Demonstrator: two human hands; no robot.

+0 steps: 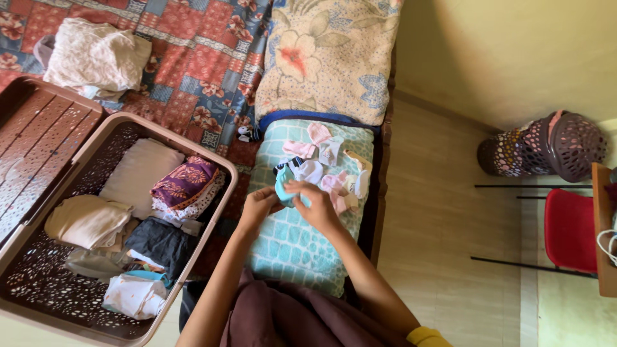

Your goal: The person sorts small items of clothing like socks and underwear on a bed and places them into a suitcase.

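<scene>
Both hands meet over a teal checked pillow point(292, 247). My left hand point(258, 204) and my right hand point(313, 203) together grip a small teal sock point(283, 188), pinched between the fingers. Just beyond it lies a heap of small socks point(328, 167) in pink, white and pale colours, spread over the far end of the pillow.
A brown perforated laundry basket point(38, 283) at the left holds folded clothes; its lid point(32, 141) lies beside it. A crumpled white cloth point(96, 58) rests on the patchwork bedcover. A floral pillow point(328, 58) lies beyond. On the floor stand a tipped mesh basket point(546, 148) and a red chair point(569, 228).
</scene>
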